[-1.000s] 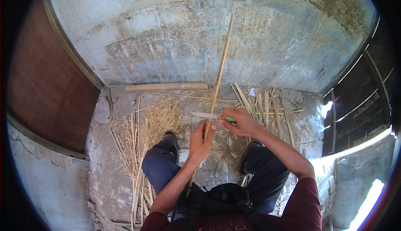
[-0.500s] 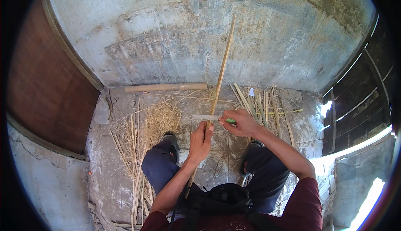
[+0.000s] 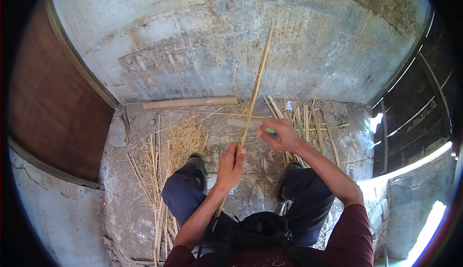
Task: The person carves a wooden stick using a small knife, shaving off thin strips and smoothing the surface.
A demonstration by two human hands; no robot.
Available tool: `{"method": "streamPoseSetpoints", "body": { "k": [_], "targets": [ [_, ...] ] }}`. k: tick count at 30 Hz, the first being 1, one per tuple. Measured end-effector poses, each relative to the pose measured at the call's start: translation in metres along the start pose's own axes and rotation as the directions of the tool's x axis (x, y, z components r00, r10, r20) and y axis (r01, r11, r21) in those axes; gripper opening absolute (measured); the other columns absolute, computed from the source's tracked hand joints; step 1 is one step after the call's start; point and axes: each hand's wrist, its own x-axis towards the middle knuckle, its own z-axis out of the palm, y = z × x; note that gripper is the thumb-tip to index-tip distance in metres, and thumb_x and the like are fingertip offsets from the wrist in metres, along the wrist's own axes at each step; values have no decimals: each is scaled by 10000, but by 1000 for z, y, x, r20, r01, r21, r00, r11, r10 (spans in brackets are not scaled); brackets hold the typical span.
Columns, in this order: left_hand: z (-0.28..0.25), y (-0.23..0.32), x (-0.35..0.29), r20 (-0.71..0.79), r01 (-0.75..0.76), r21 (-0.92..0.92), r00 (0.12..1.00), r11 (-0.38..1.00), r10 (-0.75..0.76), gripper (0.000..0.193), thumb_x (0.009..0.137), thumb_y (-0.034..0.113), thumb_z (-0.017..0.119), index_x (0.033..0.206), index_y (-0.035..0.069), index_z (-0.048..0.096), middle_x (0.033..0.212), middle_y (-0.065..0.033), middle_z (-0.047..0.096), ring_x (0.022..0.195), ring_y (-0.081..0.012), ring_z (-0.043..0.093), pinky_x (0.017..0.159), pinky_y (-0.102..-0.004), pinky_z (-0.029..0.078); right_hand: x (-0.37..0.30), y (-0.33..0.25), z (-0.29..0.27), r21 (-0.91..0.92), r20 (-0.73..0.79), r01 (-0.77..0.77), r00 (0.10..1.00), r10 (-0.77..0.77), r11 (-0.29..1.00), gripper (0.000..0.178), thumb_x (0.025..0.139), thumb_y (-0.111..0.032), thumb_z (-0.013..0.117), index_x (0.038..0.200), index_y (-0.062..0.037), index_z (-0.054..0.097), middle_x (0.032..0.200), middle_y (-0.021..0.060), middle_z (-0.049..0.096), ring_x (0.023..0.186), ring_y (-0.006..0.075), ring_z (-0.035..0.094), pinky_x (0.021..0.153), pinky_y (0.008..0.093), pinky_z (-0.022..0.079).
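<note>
Pale wood, long and narrow, makes up the strip point(image 3: 262, 69) that slants from upper centre, in front of the stained wall point(image 3: 193, 40), down to the lower middle of the frame. Just below the frame's centre, the left hand point(image 3: 230, 166) is closed around it, the thumb lying along its right side and the fingers bent about the left. Right of centre, the right hand point(image 3: 282, 136) is folded in a fist round the green handle of a knife point(image 3: 270, 131), the blade pointing left across the strip above the left hand.

That blade is a faint blur, so its edge and tip are hard to make out, and I cannot tell whether it touches the wood. The right hand's curled fingers cover most of the handle. The left hand and wrist hide a stretch of the strip; its lower end shows dimly against dark clothing. Curly shavings point(image 3: 185, 134) lie left of centre, partly cut off by a shoe point(image 3: 197, 161); loose slats point(image 3: 308, 122) lie right of centre, some hidden behind the right hand and forearm.
</note>
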Motion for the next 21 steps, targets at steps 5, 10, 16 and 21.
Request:
{"method": "streamPoseSetpoints", "body": {
  "k": [5,10,16,21],
  "targets": [
    [3,-4,-9,64,24,37,998,999,-27,218,1134,201,566,1145,-16,575,730,-172,568,628,-313,549,630,-456,426,3,29,-23,51,-102,-235,965,240,971,133,1012,-112,736,995,-15,647,921,171,776,689,324,713,620,426,528],
    [5,-13,-5,84,64,-38,995,997,-60,312,1159,294,515,1136,-3,610,766,-129,606,685,-249,575,660,-419,455,2,26,-22,-10,-78,-281,957,280,960,176,1031,-152,716,1052,-24,597,885,168,754,693,305,721,615,428,535],
    [3,-16,0,102,119,-134,989,984,-106,398,1179,356,455,1139,-1,626,798,-123,627,721,-243,605,699,-409,484,2,7,-2,-67,-38,-263,965,261,962,256,1021,-144,685,1192,-35,530,802,176,693,705,351,719,643,464,537],
    [1,-5,2,48,85,-26,995,996,-83,350,1176,303,475,1139,-20,603,782,-161,612,698,-297,616,694,-448,478,2,-3,8,-182,30,-355,930,366,917,208,990,-111,662,1155,-24,571,764,206,689,733,422,726,633,519,527]
  ]
}}
